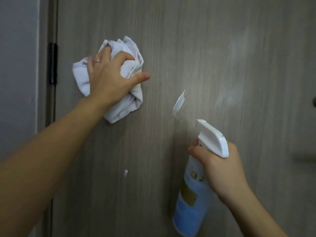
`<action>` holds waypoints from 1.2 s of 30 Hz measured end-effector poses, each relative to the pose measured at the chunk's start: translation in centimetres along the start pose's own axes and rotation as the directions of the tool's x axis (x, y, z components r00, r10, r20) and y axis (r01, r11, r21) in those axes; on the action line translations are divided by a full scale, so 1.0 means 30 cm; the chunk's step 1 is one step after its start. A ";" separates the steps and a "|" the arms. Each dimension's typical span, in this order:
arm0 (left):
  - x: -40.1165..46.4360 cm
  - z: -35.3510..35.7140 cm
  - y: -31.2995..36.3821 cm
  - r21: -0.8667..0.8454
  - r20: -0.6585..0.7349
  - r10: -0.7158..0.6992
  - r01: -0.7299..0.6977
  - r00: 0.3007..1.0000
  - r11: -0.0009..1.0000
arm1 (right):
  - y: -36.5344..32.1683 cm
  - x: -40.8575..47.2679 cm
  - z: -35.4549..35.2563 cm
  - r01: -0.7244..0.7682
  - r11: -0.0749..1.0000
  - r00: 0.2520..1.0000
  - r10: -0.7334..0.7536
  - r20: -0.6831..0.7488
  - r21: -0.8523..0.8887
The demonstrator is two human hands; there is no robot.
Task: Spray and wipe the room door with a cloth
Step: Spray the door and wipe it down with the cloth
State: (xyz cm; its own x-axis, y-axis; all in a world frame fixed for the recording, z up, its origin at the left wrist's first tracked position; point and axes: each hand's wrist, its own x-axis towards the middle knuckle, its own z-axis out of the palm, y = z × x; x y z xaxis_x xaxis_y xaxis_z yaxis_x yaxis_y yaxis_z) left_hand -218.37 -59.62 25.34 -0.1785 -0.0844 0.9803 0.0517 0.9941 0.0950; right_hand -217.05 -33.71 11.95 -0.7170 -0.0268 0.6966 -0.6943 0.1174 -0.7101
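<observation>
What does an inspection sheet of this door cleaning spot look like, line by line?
Surface: grey wood-grain door, white foam streak and small drip on it.
Job's things: crumpled white cloth pressed on door; spray bottle, nozzle aimed at door.
Clutter: nothing seen.
Hands: left hand grips cloth; right hand grips bottle, finger on trigger.
Cables: nothing seen.
Surroundings: black hinge, door frame and wall at left.

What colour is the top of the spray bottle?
White: the plastic trigger head of the blue spray bottle, clearest in the head view.
</observation>
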 end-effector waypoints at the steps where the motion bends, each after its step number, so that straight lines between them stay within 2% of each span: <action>1: -0.024 0.009 0.005 0.004 0.002 0.008 -0.008 1.000 1.000 | -0.003 -0.004 -0.001 0.013 1.000 1.000 -0.013 -0.007 0.000; 5: -0.101 0.035 0.008 -0.002 0.012 0.048 -0.048 0.999 0.999 | -0.021 -0.007 0.004 0.106 0.993 0.994 -0.107 -0.020 -0.041; 9: -0.091 0.027 -0.033 -0.083 0.039 0.088 -0.085 0.995 0.993 | -0.031 0.005 0.012 0.157 0.982 0.987 -0.160 -0.027 -0.103; 14: -0.093 0.033 -0.042 -0.162 -0.028 0.136 -0.138 0.990 0.977 | -0.044 0.021 0.012 0.152 0.986 0.979 -0.159 -0.125 -0.069; 20: -0.077 0.035 -0.033 -0.184 -0.030 0.099 -0.103 0.995 0.977 | -0.054 -0.025 -0.038 0.111 0.992 0.988 -0.116 -0.101 -0.057; 23: -0.071 0.048 -0.007 -0.143 -0.069 0.041 -0.050 0.997 0.988 | -0.057 -0.044 -0.065 0.082 0.995 0.990 -0.087 -0.112 -0.052; 25: -0.072 0.057 0.030 -0.179 -0.091 0.000 -0.016 0.996 0.984 | -0.057 -0.052 -0.085 0.076 0.995 0.989 -0.084 -0.120 -0.067; 28: -0.078 0.080 0.135 -0.299 -0.082 0.086 -0.107 0.993 0.948 | -0.059 -0.055 -0.114 0.079 0.994 0.986 -0.089 -0.142 -0.078; 30: -0.092 0.115 0.207 -0.230 -0.044 0.165 -0.171 0.985 0.958 | -0.058 -0.057 -0.130 0.083 0.992 0.984 -0.096 -0.151 -0.091; 32: -0.098 0.137 0.230 -0.099 -0.047 0.177 -0.181 0.983 0.978 | -0.054 -0.061 -0.145 0.074 0.993 0.984 -0.088 -0.152 -0.097; 36: -0.107 0.160 0.212 -0.002 -0.080 0.225 -0.226 0.971 0.974 | -0.041 -0.069 -0.164 0.057 0.993 0.986 -0.071 -0.152 -0.099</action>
State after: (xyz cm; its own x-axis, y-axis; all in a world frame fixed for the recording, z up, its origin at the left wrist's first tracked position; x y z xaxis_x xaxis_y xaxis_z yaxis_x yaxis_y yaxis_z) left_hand -222.19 -52.69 21.97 -0.0831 0.1366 0.9871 0.0929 0.9873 -0.1288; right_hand -214.40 -28.93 11.88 -0.6478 0.1159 0.7529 -0.7241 0.2135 -0.6558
